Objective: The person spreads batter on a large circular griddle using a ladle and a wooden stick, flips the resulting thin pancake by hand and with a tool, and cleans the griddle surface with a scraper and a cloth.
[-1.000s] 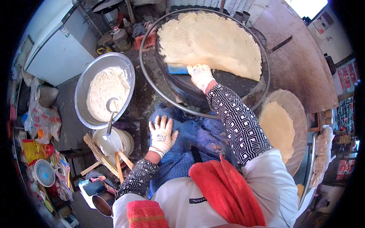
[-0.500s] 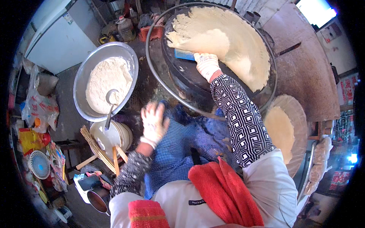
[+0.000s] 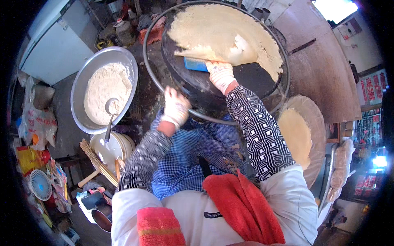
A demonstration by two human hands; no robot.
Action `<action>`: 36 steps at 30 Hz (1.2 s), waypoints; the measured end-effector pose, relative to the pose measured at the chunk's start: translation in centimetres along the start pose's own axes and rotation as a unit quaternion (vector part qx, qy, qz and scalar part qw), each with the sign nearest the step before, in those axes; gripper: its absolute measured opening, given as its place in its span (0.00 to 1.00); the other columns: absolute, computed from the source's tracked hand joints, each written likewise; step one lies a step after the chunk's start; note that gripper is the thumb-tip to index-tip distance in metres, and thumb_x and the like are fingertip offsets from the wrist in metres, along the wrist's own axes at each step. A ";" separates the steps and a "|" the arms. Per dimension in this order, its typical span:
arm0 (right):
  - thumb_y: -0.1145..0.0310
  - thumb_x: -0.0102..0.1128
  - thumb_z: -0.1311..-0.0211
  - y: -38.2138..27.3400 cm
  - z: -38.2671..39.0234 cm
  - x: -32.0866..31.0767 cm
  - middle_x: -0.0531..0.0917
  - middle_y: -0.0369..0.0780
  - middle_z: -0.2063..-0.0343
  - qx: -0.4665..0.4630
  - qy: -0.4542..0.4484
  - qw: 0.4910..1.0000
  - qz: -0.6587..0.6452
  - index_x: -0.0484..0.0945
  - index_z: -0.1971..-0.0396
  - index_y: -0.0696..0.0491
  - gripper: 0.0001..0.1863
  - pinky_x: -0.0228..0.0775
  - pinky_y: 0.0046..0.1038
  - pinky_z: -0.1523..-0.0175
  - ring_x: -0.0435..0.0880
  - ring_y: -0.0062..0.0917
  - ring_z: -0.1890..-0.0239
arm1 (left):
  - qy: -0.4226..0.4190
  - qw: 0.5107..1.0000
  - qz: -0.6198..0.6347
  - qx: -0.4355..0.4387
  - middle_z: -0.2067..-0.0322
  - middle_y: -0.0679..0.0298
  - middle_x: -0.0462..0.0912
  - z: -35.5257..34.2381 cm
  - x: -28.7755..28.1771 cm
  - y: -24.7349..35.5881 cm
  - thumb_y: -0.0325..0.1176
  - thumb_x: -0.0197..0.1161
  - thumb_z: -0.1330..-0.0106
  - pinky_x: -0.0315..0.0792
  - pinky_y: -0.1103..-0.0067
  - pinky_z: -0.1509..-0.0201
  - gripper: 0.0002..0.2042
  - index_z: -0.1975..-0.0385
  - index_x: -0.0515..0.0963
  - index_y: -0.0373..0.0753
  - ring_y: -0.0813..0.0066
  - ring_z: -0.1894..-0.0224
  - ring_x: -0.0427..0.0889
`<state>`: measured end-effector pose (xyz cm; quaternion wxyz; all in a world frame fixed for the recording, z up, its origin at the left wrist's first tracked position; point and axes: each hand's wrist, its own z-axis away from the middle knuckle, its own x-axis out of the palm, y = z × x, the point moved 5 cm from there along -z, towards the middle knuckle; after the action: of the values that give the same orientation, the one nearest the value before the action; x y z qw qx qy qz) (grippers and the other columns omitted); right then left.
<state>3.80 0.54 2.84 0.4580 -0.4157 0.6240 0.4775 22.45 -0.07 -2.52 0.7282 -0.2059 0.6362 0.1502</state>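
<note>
My right hand (image 3: 221,76), in a whitish glove, is closed on a blue scraper (image 3: 195,64). The scraper lies against the near edge of a thin sheet of pale batter (image 3: 221,28) on a round black griddle (image 3: 254,78). A folded-over flap of the sheet rises just beyond these fingers, and bare black surface shows on the near side. My left hand (image 3: 176,107), gloved too and somewhat blurred, hovers by the griddle's near-left rim. Its fingers are loosely bent, the thumb stands apart, and nothing shows in it.
A metal ring (image 3: 148,61) surrounds the griddle. On the left, a steel basin (image 3: 76,88) holds pale dough-like mash and a ladle (image 3: 110,117), above a white bucket (image 3: 127,143). A stack of round pancakes (image 3: 293,135) lies at the right, beside a brown board (image 3: 324,78).
My left hand has moved forward toward the griddle's rim, its fingers less spread. The scraper has shifted slightly left, the sheet's near edge has folded back, and more black griddle shows.
</note>
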 end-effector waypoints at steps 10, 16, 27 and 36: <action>0.66 0.44 0.35 1.4 0.1 -0.2 0.82 0.41 0.53 0.007 0.016 0.999 -0.035 0.76 0.54 0.51 0.14 0.69 0.35 0.46 0.80 0.32 0.49 | 0.233 0.938 0.246 0.071 0.48 0.51 0.75 5.6 -7.0 0.8 0.41 0.66 0.44 0.59 0.52 0.36 0.25 0.47 0.72 0.38 0.49 0.42 0.71; 0.65 0.44 0.33 1.5 0.2 0.2 0.83 0.41 0.56 0.001 0.013 1.000 -0.012 0.76 0.53 0.51 0.14 0.71 0.35 0.49 0.83 0.31 0.53 | 0.109 0.989 -0.012 0.097 0.49 0.52 0.73 1.0 -1.8 -7.9 0.47 0.62 0.42 0.46 0.54 0.28 0.22 0.52 0.74 0.39 0.51 0.40 0.67; 0.68 0.43 0.34 2.6 -1.3 -0.8 0.84 0.44 0.57 0.026 -0.009 0.999 0.023 0.77 0.51 0.53 0.17 0.75 0.32 0.51 0.85 0.31 0.56 | 0.133 0.893 0.309 0.298 0.40 0.53 0.68 11.5 -0.3 20.6 0.48 0.61 0.41 0.46 0.53 0.29 0.28 0.41 0.69 0.44 0.55 0.35 0.63; 0.71 0.51 0.45 -2.6 8.6 -2.4 0.81 0.44 0.65 -0.046 0.074 0.996 0.033 0.74 0.56 0.60 0.16 0.74 0.34 0.58 0.82 0.33 0.61 | 0.219 0.899 0.377 0.053 0.48 0.47 0.73 15.9 -1.4 6.0 0.35 0.64 0.40 0.65 0.59 0.40 0.23 0.46 0.70 0.34 0.48 0.45 0.71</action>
<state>8.39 8.65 3.54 0.3743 -0.4498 0.6471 0.4887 33.13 13.00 -0.09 0.4696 0.0603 0.8165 0.3305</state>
